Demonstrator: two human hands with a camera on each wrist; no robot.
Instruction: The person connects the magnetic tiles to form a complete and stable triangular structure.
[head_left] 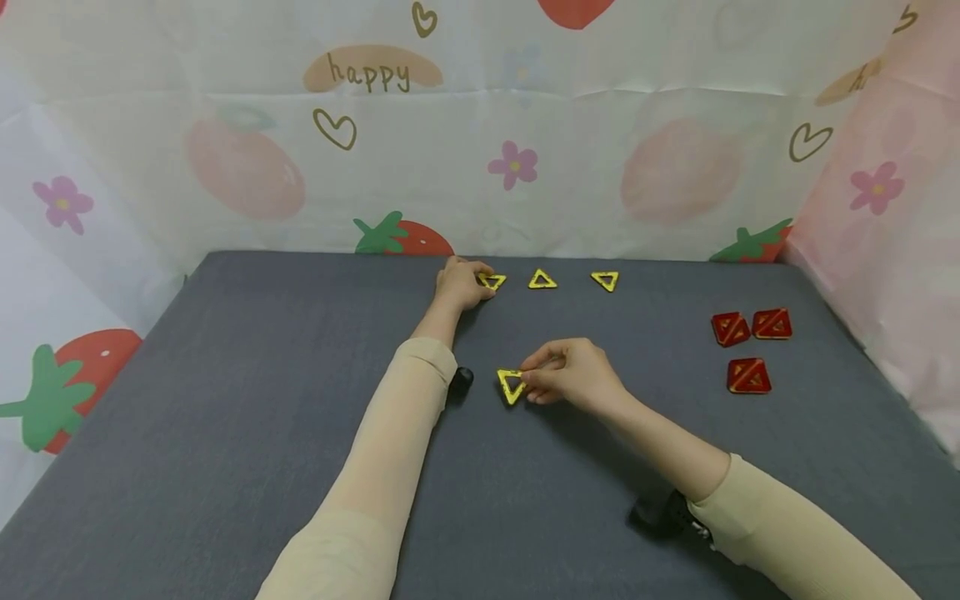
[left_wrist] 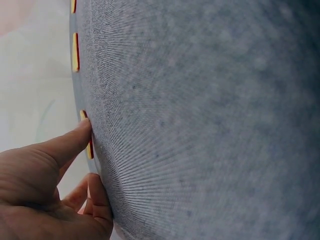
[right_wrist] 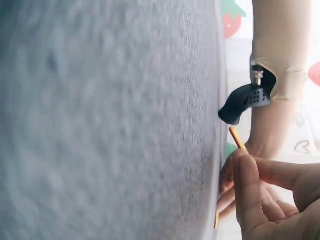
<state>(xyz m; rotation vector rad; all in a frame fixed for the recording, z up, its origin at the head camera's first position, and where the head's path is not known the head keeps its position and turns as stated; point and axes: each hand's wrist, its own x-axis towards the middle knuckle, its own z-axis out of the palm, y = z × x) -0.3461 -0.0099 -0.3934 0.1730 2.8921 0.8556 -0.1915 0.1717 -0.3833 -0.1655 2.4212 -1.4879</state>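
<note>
My left hand [head_left: 459, 285] is at the far edge of the table, its thumb and a finger on either side of a yellow open-centred triangle [head_left: 492, 282] that lies on the cloth. In the left wrist view, the thumb covers part of this triangle [left_wrist: 90, 150], which has a red side. My right hand [head_left: 573, 373] pinches another yellow triangle [head_left: 511, 385] by one corner, nearer the table's middle. The right wrist view catches that held triangle [right_wrist: 237, 138] nearly edge-on, tilted and off the cloth.
Two more yellow triangles, one pointing away [head_left: 542, 279] and one pointing nearer [head_left: 605, 281], continue the far row. Several red four-sided pieces, among them a front one [head_left: 748, 376], lie to the right. A patterned curtain [head_left: 570, 125] rises behind the grey tablecloth [head_left: 300, 400].
</note>
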